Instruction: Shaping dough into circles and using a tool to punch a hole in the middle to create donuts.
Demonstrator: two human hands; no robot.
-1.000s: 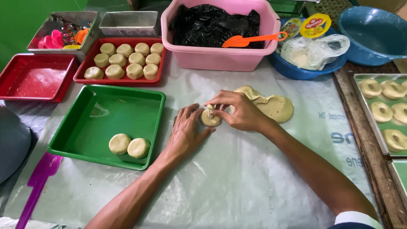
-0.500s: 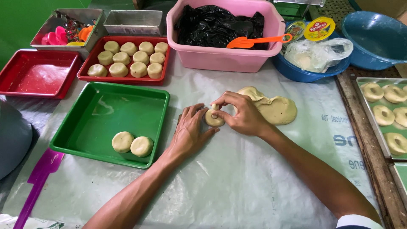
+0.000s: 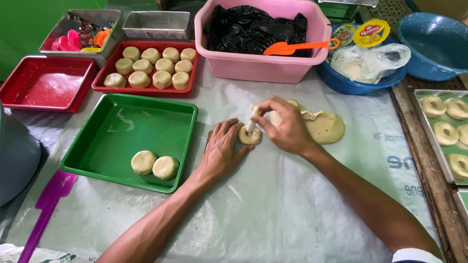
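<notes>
Head cam, right hand (image 3: 287, 129) pinching a small white tube (image 3: 251, 122) into the dough round (image 3: 249, 137), left hand (image 3: 222, 151) open, steadying it, tube tip buried out of sight

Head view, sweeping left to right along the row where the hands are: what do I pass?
Purple scraper → green tray → two dough rounds → left hand → dough piece → right hand → dough lump → ring tray.

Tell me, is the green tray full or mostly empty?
Mostly empty: the green tray holds only two dough rounds near its front edge, with bare floor elsewhere.
</notes>
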